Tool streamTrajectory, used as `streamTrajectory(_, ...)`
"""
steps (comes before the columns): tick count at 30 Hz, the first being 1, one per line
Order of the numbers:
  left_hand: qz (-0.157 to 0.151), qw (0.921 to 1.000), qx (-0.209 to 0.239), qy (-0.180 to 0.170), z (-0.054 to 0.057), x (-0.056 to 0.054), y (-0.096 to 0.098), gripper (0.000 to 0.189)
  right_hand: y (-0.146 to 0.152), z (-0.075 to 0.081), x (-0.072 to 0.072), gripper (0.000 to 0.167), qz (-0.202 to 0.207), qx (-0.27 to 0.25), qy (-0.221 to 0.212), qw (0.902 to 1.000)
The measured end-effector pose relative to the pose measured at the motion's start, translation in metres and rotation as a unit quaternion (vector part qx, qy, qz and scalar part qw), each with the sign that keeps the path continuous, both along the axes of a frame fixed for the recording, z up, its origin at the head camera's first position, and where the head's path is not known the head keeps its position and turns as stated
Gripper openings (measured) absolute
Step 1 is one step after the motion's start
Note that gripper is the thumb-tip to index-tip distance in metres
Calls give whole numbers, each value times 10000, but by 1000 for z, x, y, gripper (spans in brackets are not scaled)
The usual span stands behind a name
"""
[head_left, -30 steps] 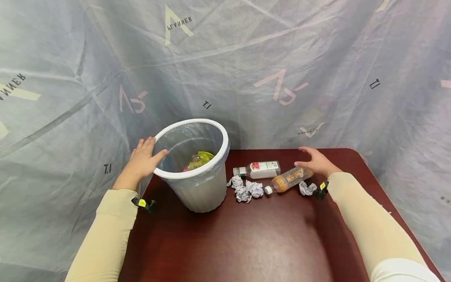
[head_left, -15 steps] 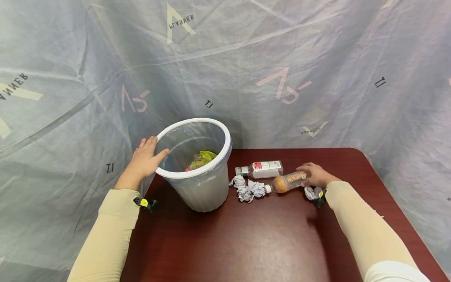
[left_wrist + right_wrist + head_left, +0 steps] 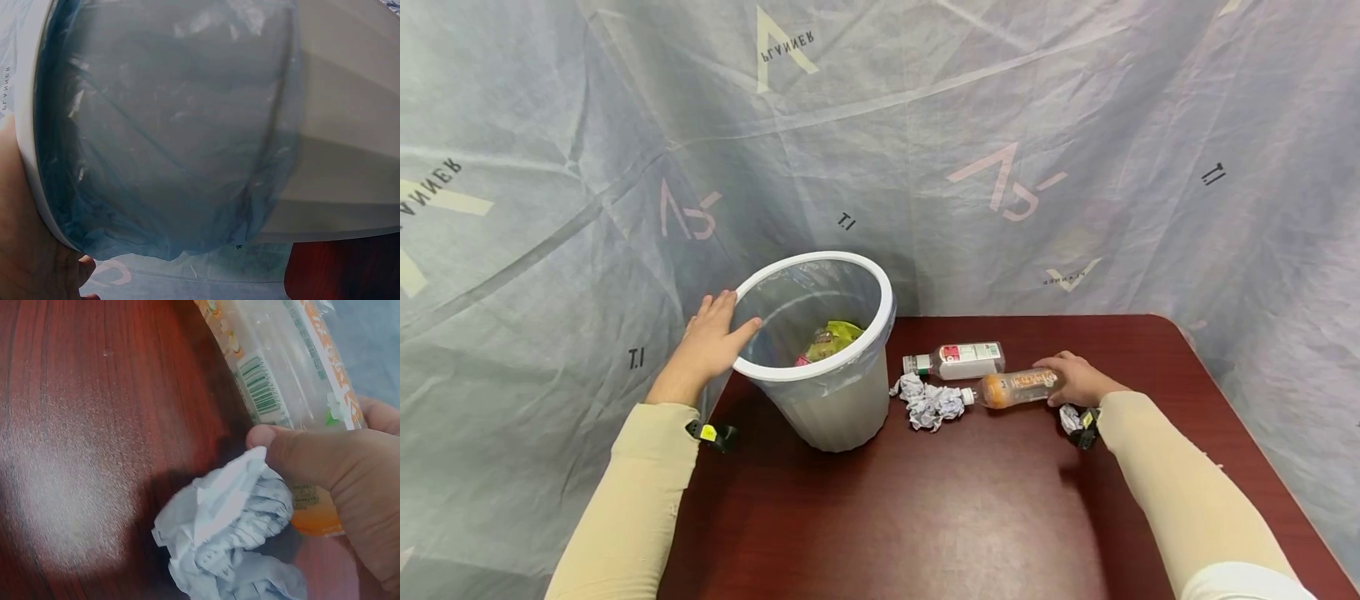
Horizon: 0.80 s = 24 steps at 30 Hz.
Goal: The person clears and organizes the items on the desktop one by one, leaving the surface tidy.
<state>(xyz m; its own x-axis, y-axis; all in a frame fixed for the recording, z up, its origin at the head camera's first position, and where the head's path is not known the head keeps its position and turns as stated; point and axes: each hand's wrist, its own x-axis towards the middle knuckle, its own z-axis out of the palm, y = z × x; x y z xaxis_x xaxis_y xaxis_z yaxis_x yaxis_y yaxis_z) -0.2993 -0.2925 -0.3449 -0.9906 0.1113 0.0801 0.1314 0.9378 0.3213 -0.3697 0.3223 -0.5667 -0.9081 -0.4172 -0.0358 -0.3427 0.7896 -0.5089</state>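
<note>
My right hand grips the base end of a plastic bottle with an orange label and white cap, lying on the table. In the right wrist view, the thumb presses along the bottle's side, close to a crumpled paper ball. My left hand rests on the near left rim of a waste bin, thumb and fingers spread. The bin has a white rim and a clear liner bag. A yellow-green wrapper lies inside it.
Behind the orange bottle lies a second clear bottle with a red-and-white label. Several crumpled paper balls sit between the bin and the bottles. The dark red table meets a grey sheet at the back.
My right hand has come down onto the bottle and closed round its base end. The bottle has turned slightly, now lying more level. The left hand stays at the bin's rim.
</note>
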Motion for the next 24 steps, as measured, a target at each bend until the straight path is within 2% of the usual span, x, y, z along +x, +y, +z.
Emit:
streamTrajectory(5,-11,10000,54,41,1,1,2,85,7,17,4,75,-78,-412,-192,9989)
streamTrajectory(8,-13,10000,56,47,2,1,2,86,10,28,3,74,-150,-587,-101,9981)
streamTrajectory(16,-27,10000,17,16,3,2,3,86,13,59,-2,70,-109,-352,651,9972)
streamTrajectory(19,-29,10000,-31,-27,3,3,2,86,12,74,-3,70,-271,-317,719,9965)
streamTrajectory(24,-37,10000,-30,-33,2,5,3,85,10,100,-3,71,-589,-303,560,9962)
